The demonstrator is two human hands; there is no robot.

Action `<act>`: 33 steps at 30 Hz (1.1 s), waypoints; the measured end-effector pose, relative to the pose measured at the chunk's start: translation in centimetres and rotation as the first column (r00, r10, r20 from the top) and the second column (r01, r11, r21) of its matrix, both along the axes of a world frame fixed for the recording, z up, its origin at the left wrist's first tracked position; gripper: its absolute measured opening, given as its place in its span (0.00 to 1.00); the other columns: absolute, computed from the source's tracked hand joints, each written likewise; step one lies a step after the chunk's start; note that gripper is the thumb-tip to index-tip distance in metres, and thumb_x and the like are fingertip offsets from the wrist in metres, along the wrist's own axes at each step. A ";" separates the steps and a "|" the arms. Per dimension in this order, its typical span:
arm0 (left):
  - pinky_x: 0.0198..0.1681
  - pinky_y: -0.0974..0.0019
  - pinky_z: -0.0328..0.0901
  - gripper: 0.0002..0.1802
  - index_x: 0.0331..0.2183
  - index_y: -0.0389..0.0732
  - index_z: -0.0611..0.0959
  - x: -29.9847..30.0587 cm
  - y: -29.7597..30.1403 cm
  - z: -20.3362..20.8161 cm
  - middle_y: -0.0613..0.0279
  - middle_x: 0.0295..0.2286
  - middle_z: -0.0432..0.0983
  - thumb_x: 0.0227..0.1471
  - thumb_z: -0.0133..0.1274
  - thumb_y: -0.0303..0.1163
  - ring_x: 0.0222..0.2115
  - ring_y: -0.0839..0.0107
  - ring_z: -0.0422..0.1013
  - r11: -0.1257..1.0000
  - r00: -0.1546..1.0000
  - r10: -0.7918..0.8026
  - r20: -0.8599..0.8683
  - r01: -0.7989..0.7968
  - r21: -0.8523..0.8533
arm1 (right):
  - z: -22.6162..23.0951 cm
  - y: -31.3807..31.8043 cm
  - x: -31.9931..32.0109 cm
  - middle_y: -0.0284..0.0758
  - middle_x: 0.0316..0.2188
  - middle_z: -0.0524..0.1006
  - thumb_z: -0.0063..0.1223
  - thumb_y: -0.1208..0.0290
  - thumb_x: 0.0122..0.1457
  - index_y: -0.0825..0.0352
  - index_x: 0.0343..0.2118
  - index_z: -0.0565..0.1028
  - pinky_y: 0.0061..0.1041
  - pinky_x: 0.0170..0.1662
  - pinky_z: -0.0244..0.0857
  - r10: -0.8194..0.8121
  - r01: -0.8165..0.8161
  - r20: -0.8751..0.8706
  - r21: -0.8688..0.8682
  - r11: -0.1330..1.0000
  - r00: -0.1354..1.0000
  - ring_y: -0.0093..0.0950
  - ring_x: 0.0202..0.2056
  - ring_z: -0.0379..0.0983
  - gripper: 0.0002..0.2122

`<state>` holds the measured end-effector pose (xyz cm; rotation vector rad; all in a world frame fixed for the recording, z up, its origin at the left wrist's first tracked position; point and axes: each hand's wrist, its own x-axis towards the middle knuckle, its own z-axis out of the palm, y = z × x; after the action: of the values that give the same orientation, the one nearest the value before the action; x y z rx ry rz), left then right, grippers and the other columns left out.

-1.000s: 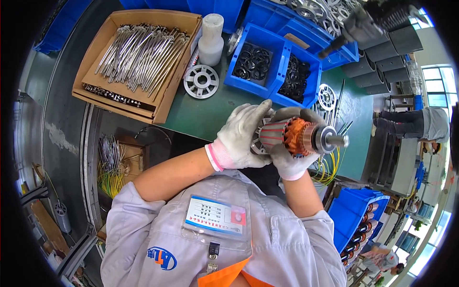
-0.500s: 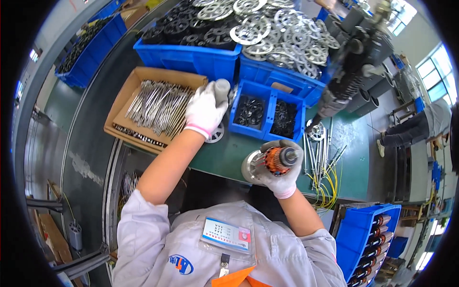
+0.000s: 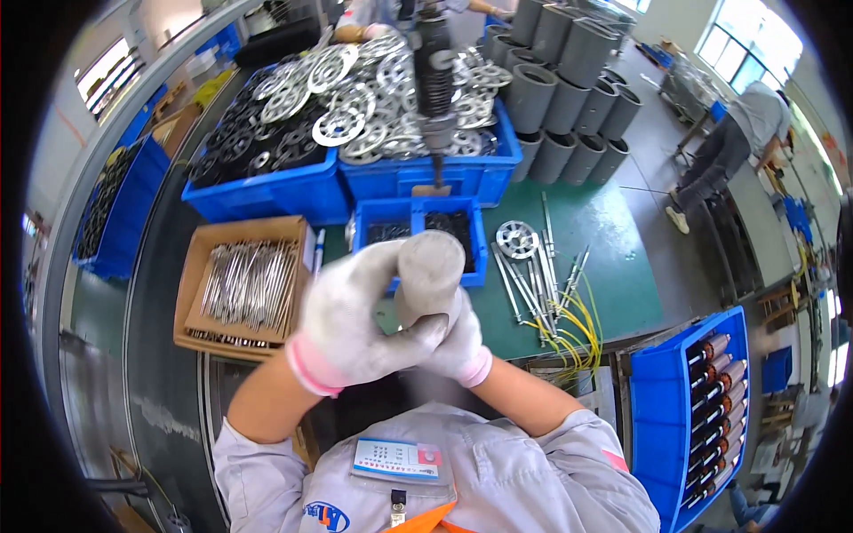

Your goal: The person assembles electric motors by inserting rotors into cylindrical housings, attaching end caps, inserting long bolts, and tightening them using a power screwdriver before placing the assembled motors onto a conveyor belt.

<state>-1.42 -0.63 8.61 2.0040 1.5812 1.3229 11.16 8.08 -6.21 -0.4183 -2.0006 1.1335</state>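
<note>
My left hand (image 3: 351, 315), in a white glove, is wrapped around a grey cylinder (image 3: 428, 266) that stands upright in front of my chest. My right hand (image 3: 464, 345), also gloved, is closed just under and behind the cylinder, pressed against the left hand. The copper-wound rotor it held a moment ago is hidden beneath both hands. Both hands hover above the green bench top (image 3: 622, 258), in front of a small blue bin (image 3: 400, 222) of dark parts.
A cardboard box of metal rods (image 3: 244, 284) sits at the left. Blue bins of silver and black discs (image 3: 355, 115) and grey tubes (image 3: 569, 80) stand behind. Long bolts and yellow wires (image 3: 551, 293) lie at the right, by a blue crate of rotors (image 3: 702, 409). Another person (image 3: 737, 133) bends far right.
My left hand took the grey cylinder from beside the cardboard box and brought it back onto my right hand. The rotor has gone out of sight under the hands.
</note>
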 end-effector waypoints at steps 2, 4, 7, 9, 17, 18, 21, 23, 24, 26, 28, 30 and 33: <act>0.48 0.62 0.61 0.38 0.49 0.30 0.66 0.0 -0.2 -3.8 0.53 0.43 0.68 0.38 0.59 0.39 0.44 0.63 0.67 0.990 0.978 0.077 0.193 -0.051 -0.134 | 0.0 -0.6 -0.5 0.45 0.43 0.73 0.73 0.60 0.31 0.68 0.53 0.62 0.34 0.48 0.65 -0.002 0.004 0.053 -0.029 1.000 0.999 0.39 0.45 0.71 0.43; 0.48 0.61 0.64 0.39 0.48 0.33 0.68 0.0 -1.5 -6.1 0.48 0.42 0.71 0.34 0.61 0.40 0.44 0.56 0.70 0.993 0.940 0.118 0.320 -0.105 -0.058 | 0.7 -2.1 -0.5 0.43 0.42 0.74 0.71 0.61 0.33 0.67 0.51 0.64 0.31 0.49 0.65 0.033 -0.012 0.174 -0.119 0.993 0.984 0.38 0.45 0.72 0.40; 0.49 0.60 0.63 0.43 0.50 0.37 0.68 0.9 -2.5 -5.0 0.50 0.44 0.71 0.29 0.64 0.41 0.45 0.57 0.69 0.984 0.958 0.163 0.236 -0.141 -0.105 | -1.8 -1.9 0.5 0.42 0.49 0.69 0.66 0.59 0.40 0.65 0.55 0.60 0.33 0.51 0.63 0.294 -0.240 0.094 -0.372 0.896 0.951 0.36 0.50 0.67 0.38; 0.49 0.61 0.63 0.44 0.50 0.38 0.69 2.2 -1.1 -5.9 0.49 0.43 0.71 0.27 0.65 0.39 0.45 0.59 0.69 0.994 0.953 0.110 0.282 -0.101 -0.045 | -2.2 -4.4 -2.8 0.42 0.49 0.69 0.65 0.62 0.41 0.66 0.54 0.61 0.32 0.51 0.63 0.387 -0.369 -0.048 -0.425 0.826 0.921 0.35 0.49 0.68 0.36; 0.49 0.57 0.62 0.48 0.51 0.32 0.65 4.2 -5.6 -10.4 0.45 0.46 0.66 0.25 0.62 0.40 0.46 0.51 0.65 0.820 0.848 0.501 0.173 -0.529 0.218 | -6.6 2.3 3.3 0.45 0.44 0.71 0.57 0.80 0.49 0.78 0.49 0.63 0.27 0.48 0.65 0.056 -0.220 -0.240 -0.737 0.639 0.969 0.32 0.42 0.70 0.24; 0.50 0.56 0.60 0.48 0.51 0.32 0.64 3.8 -6.8 -11.7 0.45 0.47 0.64 0.27 0.61 0.40 0.48 0.51 0.63 0.793 0.820 0.549 0.160 -0.572 0.211 | -6.0 2.1 2.7 0.45 0.44 0.71 0.57 0.80 0.49 0.79 0.49 0.63 0.28 0.49 0.65 0.127 -0.195 -0.173 -0.468 0.862 0.977 0.32 0.42 0.70 0.24; 0.52 0.54 0.59 0.39 0.49 0.36 0.68 3.5 -13.8 -11.8 0.47 0.48 0.64 0.32 0.59 0.39 0.49 0.51 0.63 0.727 0.727 0.687 -0.025 -0.686 0.023 | -6.0 2.6 1.6 0.46 0.45 0.70 0.57 0.80 0.49 0.79 0.50 0.61 0.30 0.49 0.65 0.100 -0.104 -0.040 -0.112 0.988 0.994 0.33 0.42 0.71 0.25; 0.50 0.54 0.60 0.35 0.48 0.38 0.70 3.7 -18.5 -12.8 0.48 0.47 0.65 0.35 0.57 0.39 0.48 0.52 0.64 0.645 0.650 0.742 -0.162 -0.759 -0.088 | -5.9 2.1 1.4 0.46 0.45 0.70 0.57 0.80 0.49 0.79 0.51 0.60 0.30 0.49 0.65 0.015 -0.013 0.021 -0.091 0.996 1.000 0.34 0.42 0.71 0.26; 0.50 0.54 0.61 0.33 0.47 0.38 0.71 4.1 -20.7 -13.2 0.48 0.47 0.66 0.36 0.57 0.39 0.47 0.52 0.64 0.579 0.582 0.780 -0.227 -0.810 -0.087 | -5.6 1.2 1.2 0.46 0.45 0.70 0.58 0.80 0.48 0.81 0.50 0.61 0.31 0.50 0.63 0.056 -0.063 -0.066 -0.113 0.992 0.996 0.34 0.43 0.70 0.27; 0.52 0.56 0.60 0.31 0.45 0.37 0.72 4.6 -24.2 -13.9 0.48 0.47 0.66 0.36 0.56 0.37 0.48 0.52 0.63 0.408 0.465 0.843 -0.271 -0.881 -0.241 | -5.6 0.7 0.8 0.45 0.44 0.69 0.58 0.78 0.46 0.81 0.48 0.63 0.32 0.49 0.64 0.107 -0.128 -0.132 -0.157 0.979 0.985 0.34 0.43 0.70 0.26; 0.53 0.57 0.59 0.29 0.46 0.39 0.73 4.7 -26.8 -14.7 0.48 0.47 0.65 0.40 0.55 0.38 0.49 0.52 0.63 0.294 0.395 0.869 -0.300 -0.897 -0.329 | -4.9 -0.2 0.6 0.45 0.44 0.70 0.58 0.79 0.46 0.81 0.48 0.64 0.31 0.49 0.64 0.093 -0.114 -0.128 -0.167 0.979 0.987 0.34 0.43 0.70 0.25; 0.52 0.56 0.59 0.26 0.44 0.41 0.75 4.3 -29.0 -15.5 0.49 0.47 0.66 0.41 0.54 0.39 0.48 0.53 0.63 0.211 0.333 0.859 -0.388 -0.922 -0.325 | -4.7 -0.6 0.8 0.45 0.43 0.70 0.58 0.80 0.44 0.80 0.47 0.65 0.30 0.47 0.65 0.084 -0.099 -0.085 -0.186 0.978 0.993 0.34 0.42 0.70 0.24; 0.51 0.57 0.61 0.24 0.43 0.41 0.76 4.7 -34.1 -15.1 0.49 0.43 0.70 0.42 0.54 0.40 0.46 0.53 0.65 -0.089 0.108 0.816 -0.567 -0.947 -0.308 | -4.5 -0.6 1.0 0.44 0.42 0.71 0.58 0.80 0.44 0.80 0.47 0.65 0.30 0.47 0.65 0.123 -0.134 -0.066 -0.189 0.973 0.990 0.33 0.42 0.70 0.24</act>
<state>3.25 -34.72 -6.46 0.3315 3.1689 0.4646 12.14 7.46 -10.74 -0.3560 -1.9005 1.4124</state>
